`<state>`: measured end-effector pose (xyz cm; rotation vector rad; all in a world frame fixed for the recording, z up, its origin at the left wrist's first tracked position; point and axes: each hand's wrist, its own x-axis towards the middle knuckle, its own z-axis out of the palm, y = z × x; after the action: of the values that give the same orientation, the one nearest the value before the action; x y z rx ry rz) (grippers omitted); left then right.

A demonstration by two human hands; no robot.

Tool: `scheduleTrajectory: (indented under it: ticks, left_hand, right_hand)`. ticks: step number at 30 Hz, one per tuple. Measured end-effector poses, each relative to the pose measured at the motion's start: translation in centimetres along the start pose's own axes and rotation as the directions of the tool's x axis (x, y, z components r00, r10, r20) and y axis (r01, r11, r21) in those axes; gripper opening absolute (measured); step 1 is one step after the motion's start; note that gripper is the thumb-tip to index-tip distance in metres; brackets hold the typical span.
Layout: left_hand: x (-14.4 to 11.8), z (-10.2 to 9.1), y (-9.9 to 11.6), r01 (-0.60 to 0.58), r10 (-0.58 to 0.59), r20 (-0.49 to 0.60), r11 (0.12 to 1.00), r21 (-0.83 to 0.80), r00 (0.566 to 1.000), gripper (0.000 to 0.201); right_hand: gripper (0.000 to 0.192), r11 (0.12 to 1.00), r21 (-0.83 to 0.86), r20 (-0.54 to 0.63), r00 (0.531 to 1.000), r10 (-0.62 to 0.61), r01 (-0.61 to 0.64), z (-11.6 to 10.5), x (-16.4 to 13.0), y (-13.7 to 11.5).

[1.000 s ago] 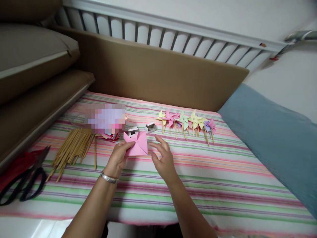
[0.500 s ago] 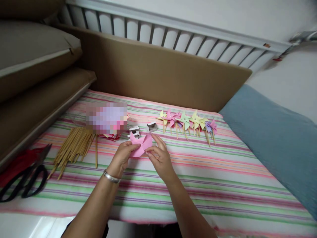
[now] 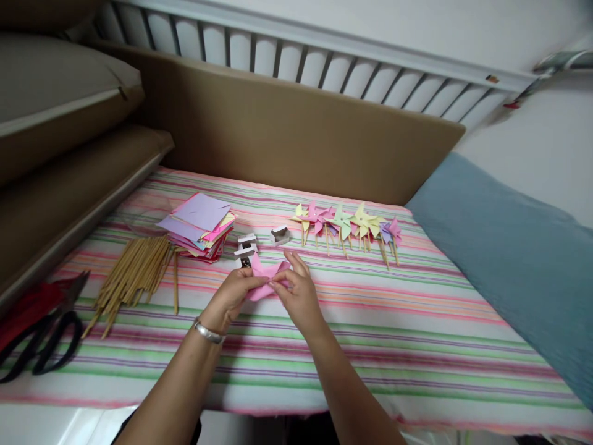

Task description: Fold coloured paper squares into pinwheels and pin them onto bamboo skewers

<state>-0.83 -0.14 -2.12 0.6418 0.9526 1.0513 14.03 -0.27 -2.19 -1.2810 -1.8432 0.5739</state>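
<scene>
Both hands pinch a pink paper square [image 3: 266, 279], its corners curled inward so it bulges and no longer lies flat, just above the middle of the striped bed [image 3: 417, 346]; the left hand [image 3: 236, 293] grips its left side, the right hand [image 3: 296, 290] its right

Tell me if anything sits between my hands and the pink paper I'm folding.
Nothing visible does: the left hand and right hand both pinch the pink paper directly. The small white boxes lie just beyond it.
</scene>
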Motion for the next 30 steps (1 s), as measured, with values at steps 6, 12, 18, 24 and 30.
scheduleTrajectory:
  ticks: [6, 12, 18, 24, 30]
  left_hand:
    - [-0.1, -0.1, 0.2, -0.003, 0.003, 0.03, 1.0, 0.013, 1.0, 0.017]
    - [0.1, -0.3, -0.1, -0.06, 0.066, -0.041, 0.992, 0.114, 0.997, 0.014]
    - [0.2, -0.2, -0.5, -0.083, 0.091, -0.006, 0.928, 0.363, 0.996, 0.007]
    - [0.0, 0.3, -0.7, -0.127, 0.073, 0.126, 0.856, 0.5, 0.989, 0.011]
    - [0.1, -0.1, -1.0, -0.145, 0.079, 0.149, 0.852, 0.503, 0.986, 0.012]
  right_hand:
    - [0.003, 0.999, 0.013, -0.002, 0.999, 0.041, -0.041, 0.1, 0.0, 0.0]
    - [0.003, 0.999, -0.003, -0.011, 0.999, 0.052, -0.052, 0.1, 0.0, -0.2]
    - [0.054, 0.994, 0.026, 0.079, 0.991, 0.105, -0.107, -1.6, 0.3, -0.5]
    - [0.048, 0.957, 0.175, 0.356, 0.921, 0.16, -0.233, -2.1, 0.0, 0.0]
    - [0.047, 0.941, 0.235, 0.372, 0.917, 0.143, -0.242, -1.8, 0.0, -0.3]
